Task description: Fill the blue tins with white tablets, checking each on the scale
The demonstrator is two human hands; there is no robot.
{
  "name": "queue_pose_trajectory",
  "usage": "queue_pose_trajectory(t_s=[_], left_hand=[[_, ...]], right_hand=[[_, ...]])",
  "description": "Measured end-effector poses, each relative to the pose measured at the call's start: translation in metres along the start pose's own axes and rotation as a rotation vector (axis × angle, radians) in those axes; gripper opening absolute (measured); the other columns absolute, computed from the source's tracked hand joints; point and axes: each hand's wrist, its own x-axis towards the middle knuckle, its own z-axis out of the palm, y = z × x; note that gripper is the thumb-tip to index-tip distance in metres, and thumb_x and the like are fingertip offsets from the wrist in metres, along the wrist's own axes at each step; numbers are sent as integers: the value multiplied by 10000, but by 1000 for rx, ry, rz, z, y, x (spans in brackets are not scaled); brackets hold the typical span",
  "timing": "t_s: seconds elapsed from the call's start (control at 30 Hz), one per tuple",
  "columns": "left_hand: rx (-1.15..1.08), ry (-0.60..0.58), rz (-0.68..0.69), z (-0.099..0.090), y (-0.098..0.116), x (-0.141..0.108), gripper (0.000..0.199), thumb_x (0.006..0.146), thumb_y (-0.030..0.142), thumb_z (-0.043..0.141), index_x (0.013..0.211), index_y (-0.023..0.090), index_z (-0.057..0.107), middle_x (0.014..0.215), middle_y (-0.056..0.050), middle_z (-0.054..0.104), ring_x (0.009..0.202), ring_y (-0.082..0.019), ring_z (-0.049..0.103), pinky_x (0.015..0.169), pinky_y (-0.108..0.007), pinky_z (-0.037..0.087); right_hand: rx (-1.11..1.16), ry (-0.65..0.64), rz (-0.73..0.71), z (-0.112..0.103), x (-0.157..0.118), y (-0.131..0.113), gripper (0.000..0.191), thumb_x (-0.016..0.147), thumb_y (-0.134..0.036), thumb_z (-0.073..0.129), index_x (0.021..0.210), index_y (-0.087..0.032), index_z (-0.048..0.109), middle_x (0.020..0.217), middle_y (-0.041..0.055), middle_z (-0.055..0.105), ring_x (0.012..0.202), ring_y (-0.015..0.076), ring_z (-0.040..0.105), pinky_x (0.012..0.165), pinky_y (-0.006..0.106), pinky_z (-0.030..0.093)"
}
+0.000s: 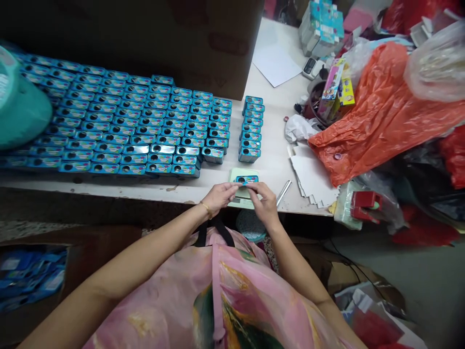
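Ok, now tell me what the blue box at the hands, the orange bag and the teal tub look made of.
Blue box: perhaps tin, though plastic or coated card is possible, given its printed, slightly glossy face.
Orange bag: thin plastic film, shiny, judging by sharp creases and highlights.
Teal tub: probably moulded plastic with a satin finish, from its smooth curved wall.

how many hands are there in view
2: left hand and right hand, close together over the pale green scale, near the edge of the white table; no others show.
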Motion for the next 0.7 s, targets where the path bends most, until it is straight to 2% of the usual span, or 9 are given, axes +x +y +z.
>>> queue_pose_trajectory(t_s=[0.17,0.27,0.33,0.43,0.53,0.63,0.7], left_hand=[[171,96,75,9,3,36,540,710,351,602,1162,64,530,449,86,380,375,-29,244,365,-188,132],[102,108,79,5,4,40,595,718,346,605,1239,101,458,469,87,397,361,-23,233,353,-174,115],[9,96,63,-4,9,34,530,722,346,612,1191,127,497,493,82,403,348,-13,215,338,-157,90],[-176,86,31,-27,18,16,325,727,327,619,988,136,585,525,69,407,342,0,219,316,-129,96],[-398,118,-32,-63,22,-12,184,760,276,584,842,111,596,549,38,435,383,-16,336,307,-111,193],[-497,210,-94,-98,12,-42,116,757,129,535,832,71,602,684,-56,552,555,-76,514,405,-137,385],[-462,274,-113,-113,0,-61,173,737,51,513,883,59,606,760,-97,588,645,-112,561,499,-178,463]], right_hand=[[-36,47,70,-23,-10,19,199,842,-215,461,959,-216,622,884,42,617,803,139,570,743,293,464],[-48,83,96,-23,-19,27,197,838,-216,464,949,-212,626,871,39,619,786,136,573,729,286,464],[-49,89,111,-23,-23,32,196,839,-218,460,940,-209,627,864,40,618,780,137,573,721,284,466],[-71,88,116,-28,-25,41,192,838,-217,459,933,-206,626,867,43,617,796,141,571,735,289,463],[-112,135,111,-38,-20,50,186,834,-214,465,932,-200,622,874,45,616,804,144,567,742,294,459],[-139,180,112,-46,-11,58,183,828,-220,468,927,-194,620,864,46,612,778,142,564,711,290,464],[-149,179,116,-47,-6,62,188,825,-225,466,933,-195,617,871,47,605,771,141,561,696,287,470]])
